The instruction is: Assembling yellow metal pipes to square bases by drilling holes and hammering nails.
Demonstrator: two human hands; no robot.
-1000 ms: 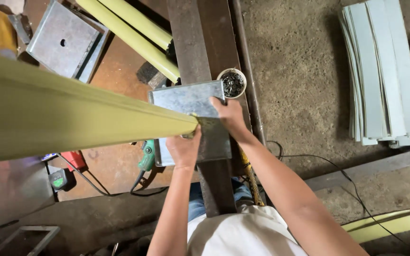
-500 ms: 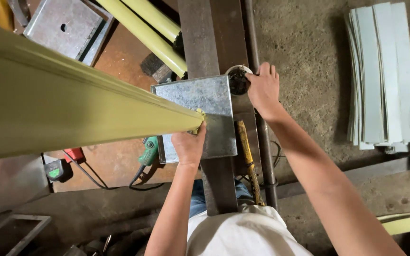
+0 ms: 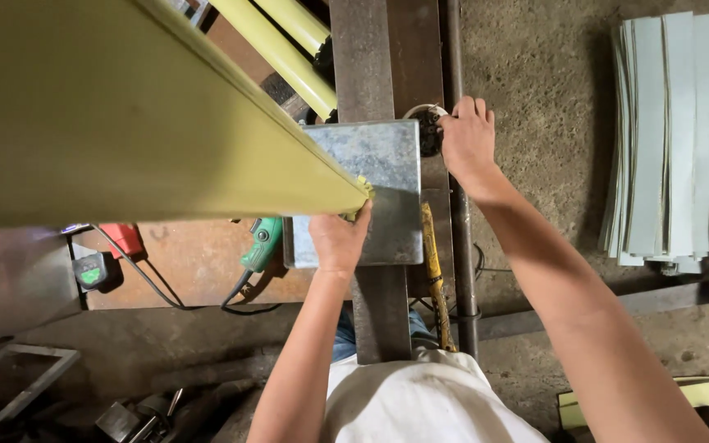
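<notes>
Nearest the camera, the person's white shirt (image 3: 420, 402) fills the bottom edge, and both bare forearms reach away over a long dark steel beam (image 3: 379, 312) that serves as the worktop. A yellow-handled tool (image 3: 433, 271) lies along the beam's right side, and to the left a green power tool (image 3: 261, 243) with its black cord rests on a rusty brown plate (image 3: 198, 271). The left hand (image 3: 338, 239) sits at the near edge of a square grey galvanised metal plate (image 3: 379, 184) lying flat across the beam; its fingers are curled shut around the tip of a long pale yellow-green metal channel (image 3: 125, 123), which slopes up and off to the left and touches the plate at its end. Farther off, just beyond the plate's far right corner, the right hand (image 3: 468, 141) is over a small round white cup of dark small parts (image 3: 427, 131), its fingers bent down at the cup's rim; whether they pinch anything cannot be told. Beyond, two more yellow-green bars (image 3: 289, 41) run off to the far left, and a stack of pale grey metal strips (image 3: 666, 139) lies on the concrete floor at right. The risk, as I judge it, is that the long channel, held only at its tip by one hand, could swing or slip off the plate, and the reaching hand could tip the cup off the narrow beam.
</notes>
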